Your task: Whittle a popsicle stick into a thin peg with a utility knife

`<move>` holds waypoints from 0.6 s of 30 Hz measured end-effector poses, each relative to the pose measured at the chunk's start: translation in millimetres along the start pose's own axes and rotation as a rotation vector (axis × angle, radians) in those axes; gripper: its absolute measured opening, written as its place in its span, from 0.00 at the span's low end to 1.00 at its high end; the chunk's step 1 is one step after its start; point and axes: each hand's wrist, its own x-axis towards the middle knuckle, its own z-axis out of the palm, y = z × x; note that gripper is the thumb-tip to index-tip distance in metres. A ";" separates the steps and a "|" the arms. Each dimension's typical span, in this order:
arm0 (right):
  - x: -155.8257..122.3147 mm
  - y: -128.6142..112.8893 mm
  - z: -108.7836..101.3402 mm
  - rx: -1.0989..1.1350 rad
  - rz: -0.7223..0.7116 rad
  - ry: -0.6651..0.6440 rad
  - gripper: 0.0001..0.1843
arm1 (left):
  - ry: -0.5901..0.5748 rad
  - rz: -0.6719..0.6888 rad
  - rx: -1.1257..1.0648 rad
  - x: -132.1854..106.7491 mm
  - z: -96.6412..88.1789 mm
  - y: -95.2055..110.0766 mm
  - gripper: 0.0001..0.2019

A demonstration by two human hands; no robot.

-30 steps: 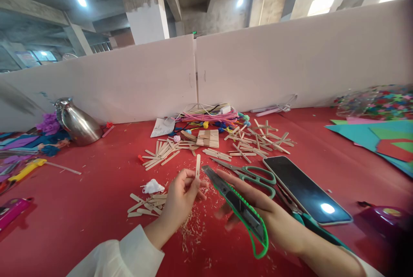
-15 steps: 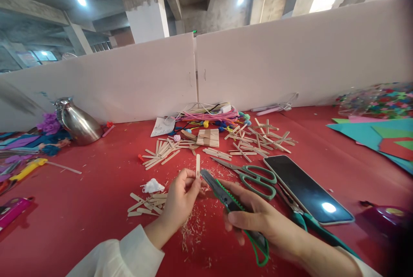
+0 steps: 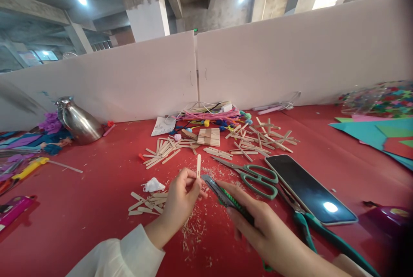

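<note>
A wooden craft stick (image 3: 198, 165) stands upright, pinched between the thumb and fingers of my left hand (image 3: 181, 197); a small dark notch shows low on its face. My right hand (image 3: 254, 216) is wrapped round a black and green utility knife (image 3: 228, 198). The knife's blade end points up and left, close to the stick's right edge; whether it touches cannot be made out. Pale wood shavings (image 3: 193, 236) lie scattered on the red table (image 3: 106, 208) below both hands. More craft sticks (image 3: 150, 203) lie in a small pile left of my left hand.
Green-handled scissors (image 3: 258, 180), green-handled pliers (image 3: 305, 221) and a phone (image 3: 311, 189) lie to the right. Behind are loose craft sticks (image 3: 164, 150), a bundled stack (image 3: 209, 136) and pink pipe cleaners (image 3: 209, 115). A metal jug (image 3: 80, 122) stands back left, before a white partition (image 3: 129, 83).
My right hand has turned over the knife, covering more of its handle, and the blade end has dropped slightly. My left hand and the stick stay almost where they were.
</note>
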 end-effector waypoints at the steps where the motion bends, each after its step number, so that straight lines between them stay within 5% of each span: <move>1: -0.2 -0.6 0.2 -0.032 -0.026 0.010 0.26 | -0.002 0.003 0.005 -0.2 0.1 -0.2 0.11; 18: 1.8 -0.2 1.9 -0.219 -0.165 0.091 0.25 | -0.012 0.018 0.029 -1.4 2.1 1.5 0.11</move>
